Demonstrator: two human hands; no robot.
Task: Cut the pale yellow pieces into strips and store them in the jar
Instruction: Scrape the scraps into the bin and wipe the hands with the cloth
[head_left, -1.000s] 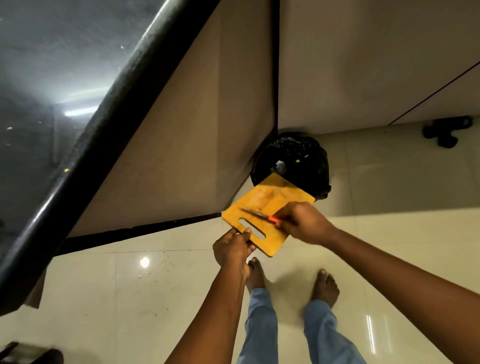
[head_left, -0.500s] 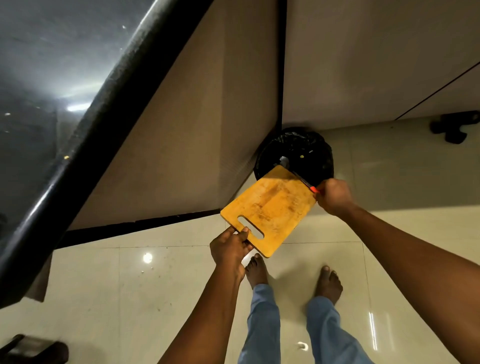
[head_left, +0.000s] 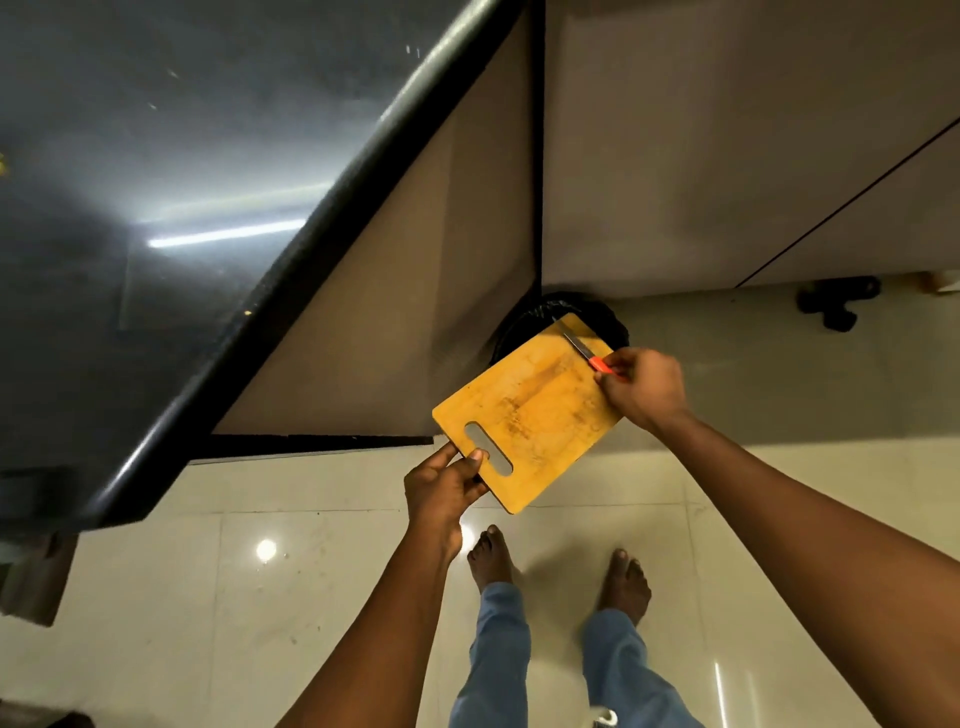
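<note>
A yellow-orange cutting board with a slot handle is held tilted over a black-lined bin on the floor. My left hand grips the board's handle end, one finger at the slot. My right hand holds a small knife by its red handle, the blade lying on the board's far right corner above the bin. The board's surface is stained and bears no pieces. No pale yellow pieces and no jar are in view.
A dark counter with a rounded black edge runs along the left, beige cabinet panels behind the bin. My bare feet stand on the glossy cream floor tiles. A black fitting sits at the wall base, far right.
My right hand swept the knife from the board's middle to its far right corner over the bin. The board tipped a little further toward the bin; my left hand kept its grip.
</note>
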